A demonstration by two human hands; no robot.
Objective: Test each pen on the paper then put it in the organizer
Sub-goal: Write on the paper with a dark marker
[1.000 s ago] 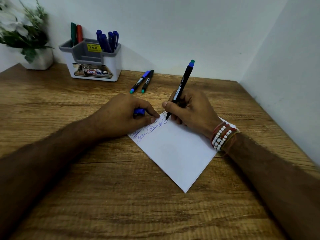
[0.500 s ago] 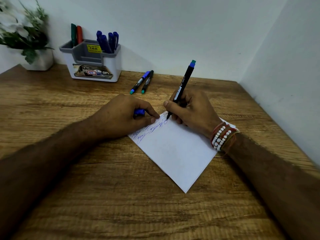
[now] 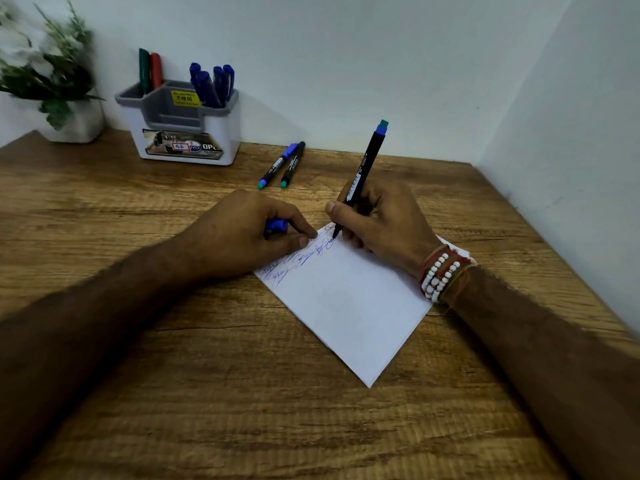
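I see a white and grey organizer [image 3: 180,140] in the upper left of the frame, right by the wall. A green pen and a red pen [image 3: 150,71] stand in its left slot, and a bunch of blue pens [image 3: 213,83] stand in its right slot. A plant in a white pot [image 3: 81,126] sits at the far left edge. Two more pens [image 3: 277,166] lie side by side on the wooden table [image 3: 242,410], in the upper middle, between the organizer and the hands. The white paper [image 3: 346,299] lies in the middle, turned like a diamond, with blue scribbles along its upper left edge. My left hand [image 3: 249,233] rests on that edge, its fingers curled around a blue cap [image 3: 276,225]. My right hand [image 3: 384,220], with bead bracelets [image 3: 441,275] at the wrist, rests on the paper's top corner. Its fingers pinch a black pen [image 3: 367,164] that leans up and to the right. The pen's tip touches the paper by the scribbles.
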